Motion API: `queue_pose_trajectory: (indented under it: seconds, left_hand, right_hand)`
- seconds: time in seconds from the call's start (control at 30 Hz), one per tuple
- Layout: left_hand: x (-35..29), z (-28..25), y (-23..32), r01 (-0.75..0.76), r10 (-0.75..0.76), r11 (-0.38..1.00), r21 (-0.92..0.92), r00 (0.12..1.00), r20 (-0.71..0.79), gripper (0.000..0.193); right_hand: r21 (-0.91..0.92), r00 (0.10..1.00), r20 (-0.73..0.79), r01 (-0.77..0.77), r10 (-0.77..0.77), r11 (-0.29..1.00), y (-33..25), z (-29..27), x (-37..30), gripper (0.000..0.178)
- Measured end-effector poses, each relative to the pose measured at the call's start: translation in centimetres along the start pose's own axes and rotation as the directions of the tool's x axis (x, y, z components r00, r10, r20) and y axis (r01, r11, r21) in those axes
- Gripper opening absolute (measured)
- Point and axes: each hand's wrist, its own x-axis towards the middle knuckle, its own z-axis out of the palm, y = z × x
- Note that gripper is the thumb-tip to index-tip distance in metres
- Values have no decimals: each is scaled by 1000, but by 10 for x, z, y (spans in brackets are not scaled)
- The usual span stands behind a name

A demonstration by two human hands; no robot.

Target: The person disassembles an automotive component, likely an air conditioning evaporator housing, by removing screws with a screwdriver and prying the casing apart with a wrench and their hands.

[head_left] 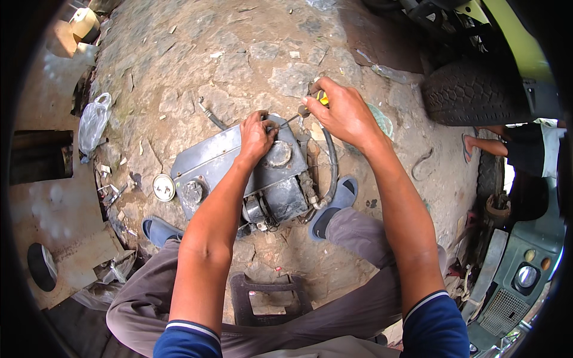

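A grey metal tank-like unit (215,155) with round caps and a small motor-like cylinder lies on the ground between my feet. My right hand (347,113) is closed round the yellow and black handle of a screwdriver (324,98). The screwdriver's shaft slants down and left to the unit's far edge. There my left hand (256,141) rests on the unit, its fingers curled together beside the screwdriver's tip. Whatever those fingers pinch is hidden. A black hose (332,161) curves along the unit's right side, next to a wrench (313,156).
A round tin (163,187) stands left of the unit. A second hose end (209,112) sticks out beyond it. A dark plastic stool (268,286) is under me. At right are a vehicle tyre (474,92) and another person's leg (486,145); a plastic bag (94,125) lies left.
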Motion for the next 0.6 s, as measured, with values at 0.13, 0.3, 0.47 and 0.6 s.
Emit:
queue_pose_trajectory:
  seconds: [0.13,0.3,0.47,0.6]
  left_hand:
    - [-1,2,-4,2,-2,1000,4,1000,-18,18]
    - [0,2,-1,20,-20,1000,5,1000,-9,18]
    - [0,2,-1,24,-23,1000,11,1000,-9,19]
    - [-1,1,-1,24,-23,1000,12,1000,-14,19]
  right_hand:
    - [9,1000,-16,27,-27,1000,0,2,0,37]
    - [-13,999,-15,39,-39,999,0,-1,-1,36]
    - [-12,998,-27,54,-54,998,-3,0,-2,35]
    - [-20,1000,-1,27,-27,999,-5,-1,0,34]
